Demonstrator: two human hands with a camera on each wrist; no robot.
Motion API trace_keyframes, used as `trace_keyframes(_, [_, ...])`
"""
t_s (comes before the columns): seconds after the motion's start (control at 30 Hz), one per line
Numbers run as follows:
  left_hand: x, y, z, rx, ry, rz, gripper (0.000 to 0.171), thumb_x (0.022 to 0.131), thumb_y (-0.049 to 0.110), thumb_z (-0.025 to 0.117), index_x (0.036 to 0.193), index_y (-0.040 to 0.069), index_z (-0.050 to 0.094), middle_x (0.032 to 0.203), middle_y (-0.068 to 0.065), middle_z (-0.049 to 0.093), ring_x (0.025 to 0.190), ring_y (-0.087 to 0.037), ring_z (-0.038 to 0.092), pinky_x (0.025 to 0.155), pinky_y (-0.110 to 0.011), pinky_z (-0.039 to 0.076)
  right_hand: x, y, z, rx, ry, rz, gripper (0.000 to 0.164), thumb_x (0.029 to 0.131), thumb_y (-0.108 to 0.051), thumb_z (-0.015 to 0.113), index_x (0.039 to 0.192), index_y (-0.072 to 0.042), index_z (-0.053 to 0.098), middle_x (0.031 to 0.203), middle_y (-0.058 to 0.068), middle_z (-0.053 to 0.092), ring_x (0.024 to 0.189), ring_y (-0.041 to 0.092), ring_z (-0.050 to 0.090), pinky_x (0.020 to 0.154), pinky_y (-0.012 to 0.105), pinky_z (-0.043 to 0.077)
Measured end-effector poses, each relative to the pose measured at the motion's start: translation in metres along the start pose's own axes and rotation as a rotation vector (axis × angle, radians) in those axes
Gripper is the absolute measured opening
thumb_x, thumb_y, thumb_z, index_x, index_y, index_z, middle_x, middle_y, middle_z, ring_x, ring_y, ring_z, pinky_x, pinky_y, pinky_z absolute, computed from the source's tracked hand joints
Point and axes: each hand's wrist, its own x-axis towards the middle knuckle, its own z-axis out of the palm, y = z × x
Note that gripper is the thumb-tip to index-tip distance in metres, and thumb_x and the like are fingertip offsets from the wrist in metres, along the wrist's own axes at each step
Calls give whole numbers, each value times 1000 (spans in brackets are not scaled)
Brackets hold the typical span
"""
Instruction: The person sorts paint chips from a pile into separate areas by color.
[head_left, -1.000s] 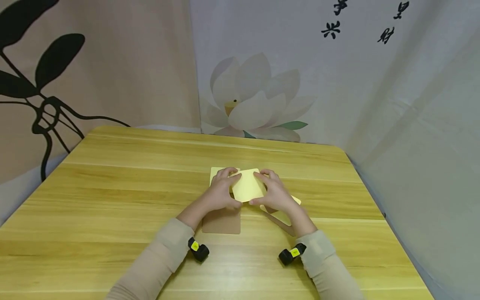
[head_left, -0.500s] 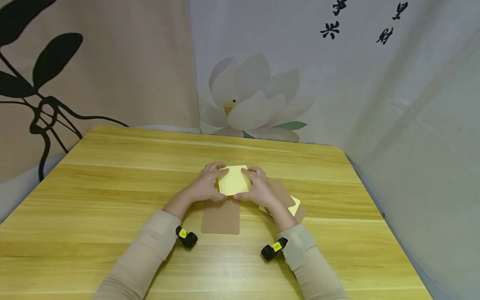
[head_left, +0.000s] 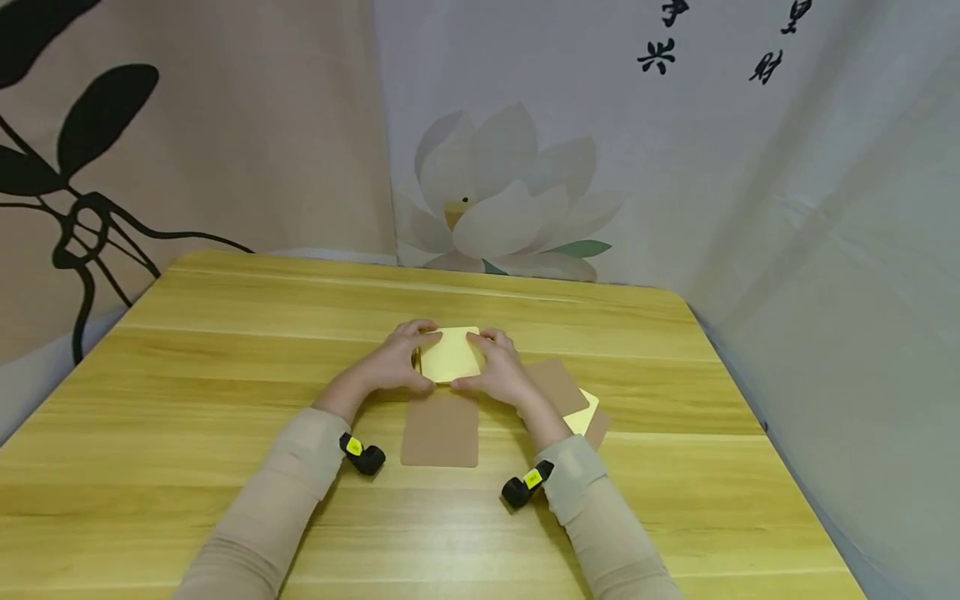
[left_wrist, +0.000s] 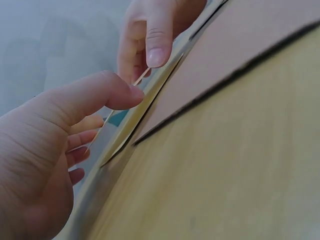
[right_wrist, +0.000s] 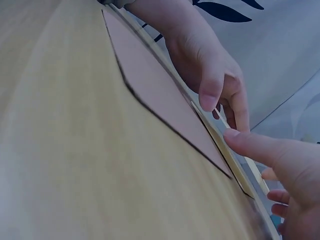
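Observation:
A yellow square card (head_left: 452, 354) with rounded corners is held between both hands. My left hand (head_left: 382, 367) grips its left side, thumb at the near edge and fingers at the far edge. On the right side my right hand (head_left: 501, 373) grips it the same way. Both wrist views show the card edge-on, raised and tilted over another yellow card (left_wrist: 145, 107) that lies on the table. That lower card is hidden in the head view. Just nearer to the person, a brown square card (head_left: 440, 433) lies flat.
Right of the hands lies a loose fanned pile: a brown card (head_left: 557, 387) on top, a yellow card (head_left: 583, 417) under it and another brown corner (head_left: 598, 430) below. The right forearm partly covers it. The wooden table (head_left: 247, 400) reaches back to a printed curtain (head_left: 517, 192).
Both hands have carried the yellow card left and slightly away from the person, over the far card's place. The pile on the right is more exposed as the right arm shifted left.

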Motion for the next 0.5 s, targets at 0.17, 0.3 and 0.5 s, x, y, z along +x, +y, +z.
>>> trace_keyframes(0.17, [0,-6,-2,-12,-7,18,88,69,19,81,145,2,40,151,-13,26,137,-36,19,104,-60,25,4,1,4,-3,-4,1,95,71,-44,82,148,-10,38,148,13,28,133,31,26,104,50,32])
trace_keyframes(0.3, [0,-7,-3,-21,-23,19,87,70,18,81,145,1,39,151,-13,25,137,-35,18,105,-59,24,6,2,6,-17,-14,8,94,72,-44,81,148,-9,38,148,14,27,134,31,25,105,50,30])
trace_keyframes(0.5, [2,-8,-2,-3,-39,12,86,71,18,80,145,-1,39,152,-15,25,138,-37,17,105,-59,23,6,4,9,-71,-28,2,89,75,-46,79,147,-9,39,147,14,29,134,32,25,107,51,25])
